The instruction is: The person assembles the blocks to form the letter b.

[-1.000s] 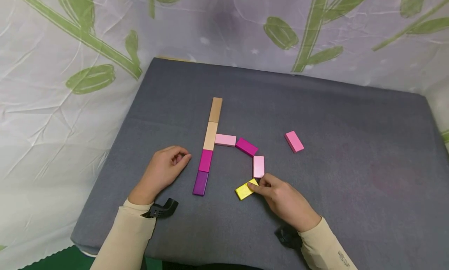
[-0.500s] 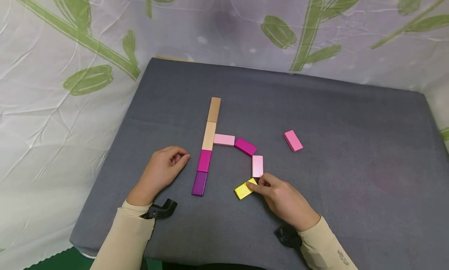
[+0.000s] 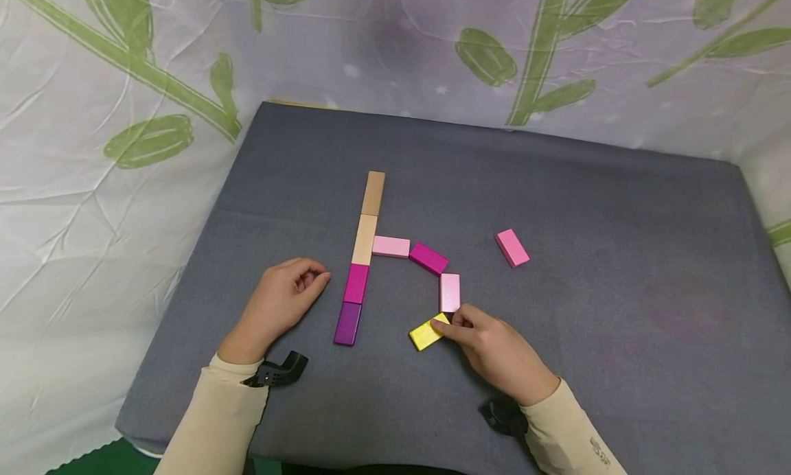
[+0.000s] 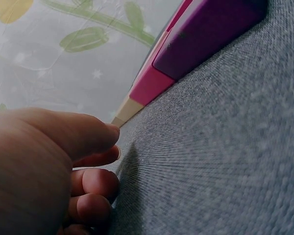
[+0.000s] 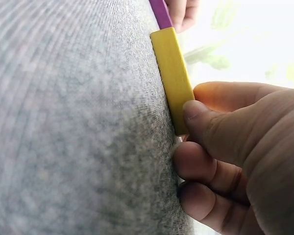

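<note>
My right hand point(image 3: 503, 358) pinches a yellow block point(image 3: 425, 333) near its right end, thumb on the near side and index finger beyond. In the right wrist view the yellow block point(image 5: 172, 73) lies flat on the cloth. Its upper right end is close to a light pink block point(image 3: 450, 292). Above that lie a magenta block point(image 3: 428, 258) and another pale pink block point(image 3: 391, 246), which meets the straight row. My left hand point(image 3: 278, 303) rests on the cloth left of the row, fingers loosely curled, holding nothing. Nearest it are a pink-magenta block point(image 3: 356, 283) and a purple block point(image 3: 348, 324).
Two wooden-toned blocks, a brown block point(image 3: 373, 193) and a beige block point(image 3: 364, 239), form the row's far end. A separate pink block point(image 3: 511, 248) lies to the right. Grey cloth point(image 3: 605, 255) covers the table, and a patterned curtain point(image 3: 395, 49) hangs behind.
The whole head view has shifted slightly, so everything sits a little further left. Both hands and the blocks show no clear movement against the table.
</note>
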Tool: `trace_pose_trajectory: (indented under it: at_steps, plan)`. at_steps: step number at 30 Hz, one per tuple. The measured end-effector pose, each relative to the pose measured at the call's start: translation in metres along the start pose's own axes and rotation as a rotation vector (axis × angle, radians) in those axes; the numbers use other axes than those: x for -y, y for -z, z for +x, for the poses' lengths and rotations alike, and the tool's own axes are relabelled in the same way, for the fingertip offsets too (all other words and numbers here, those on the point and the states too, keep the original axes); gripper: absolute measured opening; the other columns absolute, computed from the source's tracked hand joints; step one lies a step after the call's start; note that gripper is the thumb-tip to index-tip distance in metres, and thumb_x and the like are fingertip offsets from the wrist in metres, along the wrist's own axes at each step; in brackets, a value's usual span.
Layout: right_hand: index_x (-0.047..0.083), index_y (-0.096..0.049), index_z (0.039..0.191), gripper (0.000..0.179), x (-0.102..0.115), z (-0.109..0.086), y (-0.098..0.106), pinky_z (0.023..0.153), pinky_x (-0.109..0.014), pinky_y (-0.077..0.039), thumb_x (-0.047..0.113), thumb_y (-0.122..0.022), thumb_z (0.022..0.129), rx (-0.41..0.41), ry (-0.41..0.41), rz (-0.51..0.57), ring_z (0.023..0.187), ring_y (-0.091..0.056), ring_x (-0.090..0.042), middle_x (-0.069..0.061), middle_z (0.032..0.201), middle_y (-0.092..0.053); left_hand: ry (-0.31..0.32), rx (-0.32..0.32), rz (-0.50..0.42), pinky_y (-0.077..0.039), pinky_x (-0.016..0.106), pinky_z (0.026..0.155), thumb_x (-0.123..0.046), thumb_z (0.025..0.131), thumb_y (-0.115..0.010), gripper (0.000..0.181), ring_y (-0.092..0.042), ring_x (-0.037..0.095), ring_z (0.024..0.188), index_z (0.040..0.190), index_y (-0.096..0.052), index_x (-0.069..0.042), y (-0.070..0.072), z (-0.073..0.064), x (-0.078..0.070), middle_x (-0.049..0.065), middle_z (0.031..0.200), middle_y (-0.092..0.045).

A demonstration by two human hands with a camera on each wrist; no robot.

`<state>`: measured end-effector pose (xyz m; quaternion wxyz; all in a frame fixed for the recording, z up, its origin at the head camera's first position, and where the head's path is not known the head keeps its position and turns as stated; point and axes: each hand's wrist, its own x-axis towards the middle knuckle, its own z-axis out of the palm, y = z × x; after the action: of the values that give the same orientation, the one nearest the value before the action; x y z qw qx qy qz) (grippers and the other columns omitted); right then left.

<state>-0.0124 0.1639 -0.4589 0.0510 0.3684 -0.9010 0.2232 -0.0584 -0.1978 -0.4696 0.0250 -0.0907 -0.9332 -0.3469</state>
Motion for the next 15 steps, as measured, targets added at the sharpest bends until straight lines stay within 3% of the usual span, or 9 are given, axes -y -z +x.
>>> trace_pose_trajectory:
  at_steps: [15]
  plan:
    - [0.020, -0.083, 0.115, 0.045, -0.0029, 0.0003, -0.0024, 0.057, -0.023, -0.041, -0.010, -0.082, 0.080, -0.040, 0.033, -0.038, 0.066, -0.044, -0.006, 0.004, 0.087, -0.052, 0.000, -0.002, -0.006, -0.039, 0.028, 0.058, -0.014, 0.098, -0.075, 0.007, -0.047, 0.013, 0.064, 0.096, -0.076, -0.007, 0.0003, -0.0003, -0.0004, -0.001, 0.072, -0.053]
